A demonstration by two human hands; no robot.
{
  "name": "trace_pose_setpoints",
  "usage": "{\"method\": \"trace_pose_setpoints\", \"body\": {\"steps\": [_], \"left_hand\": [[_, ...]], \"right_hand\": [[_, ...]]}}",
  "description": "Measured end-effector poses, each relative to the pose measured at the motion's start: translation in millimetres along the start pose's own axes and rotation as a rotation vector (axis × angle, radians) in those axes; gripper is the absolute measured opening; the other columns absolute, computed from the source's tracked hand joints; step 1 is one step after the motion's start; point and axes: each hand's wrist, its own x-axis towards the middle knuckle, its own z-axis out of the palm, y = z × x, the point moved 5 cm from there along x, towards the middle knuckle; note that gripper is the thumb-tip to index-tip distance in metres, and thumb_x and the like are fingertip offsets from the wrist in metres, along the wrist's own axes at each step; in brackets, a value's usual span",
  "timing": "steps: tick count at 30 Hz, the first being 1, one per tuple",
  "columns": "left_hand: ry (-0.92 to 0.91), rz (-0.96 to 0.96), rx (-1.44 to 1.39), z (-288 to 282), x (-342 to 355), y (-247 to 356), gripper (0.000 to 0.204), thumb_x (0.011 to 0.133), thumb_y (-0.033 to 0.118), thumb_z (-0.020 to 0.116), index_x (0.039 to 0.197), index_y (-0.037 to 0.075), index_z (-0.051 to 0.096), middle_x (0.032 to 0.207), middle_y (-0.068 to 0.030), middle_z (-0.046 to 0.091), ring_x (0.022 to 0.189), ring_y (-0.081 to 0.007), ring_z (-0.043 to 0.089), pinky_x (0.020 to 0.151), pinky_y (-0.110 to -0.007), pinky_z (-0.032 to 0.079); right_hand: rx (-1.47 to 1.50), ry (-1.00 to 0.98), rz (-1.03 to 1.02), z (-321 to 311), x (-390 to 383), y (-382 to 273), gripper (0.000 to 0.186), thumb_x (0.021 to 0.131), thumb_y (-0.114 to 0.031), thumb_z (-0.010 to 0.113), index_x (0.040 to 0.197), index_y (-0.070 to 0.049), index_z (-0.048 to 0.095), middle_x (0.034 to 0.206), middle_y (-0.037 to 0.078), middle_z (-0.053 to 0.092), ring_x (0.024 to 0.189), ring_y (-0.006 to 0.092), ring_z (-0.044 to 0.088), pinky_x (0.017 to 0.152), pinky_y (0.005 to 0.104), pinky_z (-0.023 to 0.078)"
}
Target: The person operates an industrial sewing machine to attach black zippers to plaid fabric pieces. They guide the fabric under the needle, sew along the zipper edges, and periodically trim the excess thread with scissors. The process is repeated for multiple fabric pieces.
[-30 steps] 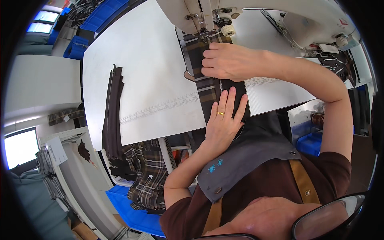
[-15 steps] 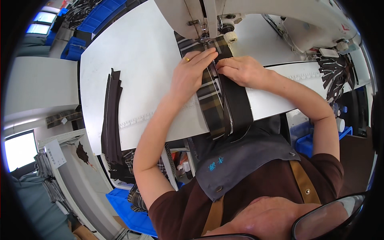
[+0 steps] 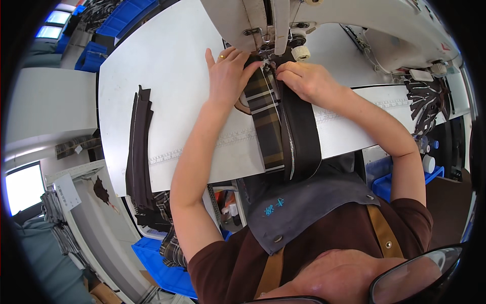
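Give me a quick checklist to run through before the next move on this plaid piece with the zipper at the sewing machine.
1. Left hand flat on the plaid fabric beside the presser foot: ok.
2. Right hand pinching the dark fabric strip by the needle area: ok.
3. Zipper lying straight between plaid and dark strip, toward the sewing machine: ok.
4. Fingers clear of the needle: cannot tell, they are very close and the needle is hidden.
5. Presser foot lowered: cannot tell.
6. Stack of dark strips on the white table, apart from the work: ok.
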Motion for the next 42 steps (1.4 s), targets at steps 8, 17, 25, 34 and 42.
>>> {"method": "trace_pose_setpoints", "body": {"steps": [8, 17, 25, 34, 42], "left_hand": [[0.012, 0.146, -0.176, -14, -15, 19, 0.015, 0.082, 0.022, 0.066, 0.094, 0.014, 0.07, 0.101, 0.0024, 0.067, 0.091, -0.0178, 0.062, 0.104, -0.053, 0.022], [-0.045, 0.238, -0.075, -9, -16, 26, 0.025, 0.08, 0.024, 0.067, 0.102, 0.014, 0.068, 0.104, 0.0025, 0.061, 0.094, -0.0198, 0.058, 0.103, -0.053, 0.029], [-0.007, 0.222, -0.172, -12, -19, 23, 0.024, 0.08, 0.023, 0.068, 0.098, 0.007, 0.069, 0.106, -0.0021, 0.065, 0.097, -0.0196, 0.061, 0.099, -0.048, 0.036], [-0.039, 0.187, -0.203, -13, -19, 26, 0.024, 0.081, 0.022, 0.066, 0.099, 0.006, 0.068, 0.106, -0.0035, 0.065, 0.099, -0.02, 0.061, 0.097, -0.046, 0.04], [-0.063, 0.185, -0.215, -11, -17, 25, 0.024, 0.082, 0.021, 0.066, 0.1, 0.005, 0.068, 0.108, -0.0039, 0.065, 0.1, -0.0197, 0.061, 0.096, -0.046, 0.04]], "right_hand": [[0.05, -0.017, 0.036, 0, -1, 4, 0.008, 0.08, -0.005, 0.055, 0.087, -0.003, 0.053, 0.082, 0.009, 0.053, 0.074, 0.0263, 0.059, 0.059, 0.0375, 0.048], [0.025, 0.006, 0.032, -1, 2, 0, 0.008, 0.078, -0.005, 0.056, 0.086, -0.003, 0.053, 0.083, 0.008, 0.054, 0.076, 0.0252, 0.06, 0.06, 0.0364, 0.049], [-0.058, -0.015, 0.031, -1, 2, -1, 0.011, 0.074, -0.004, 0.058, 0.084, -0.003, 0.053, 0.088, 0.008, 0.055, 0.08, 0.0244, 0.06, 0.062, 0.0355, 0.05], [-0.053, -0.018, 0.023, -3, 1, 1, 0.009, 0.074, -0.005, 0.057, 0.081, -0.003, 0.051, 0.084, 0.007, 0.053, 0.075, 0.0247, 0.059, 0.059, 0.0366, 0.049], [-0.052, -0.024, 0.018, -3, 1, 1, 0.011, 0.075, -0.003, 0.056, 0.085, -0.003, 0.053, 0.085, 0.008, 0.053, 0.076, 0.025, 0.06, 0.059, 0.0365, 0.049]]}}
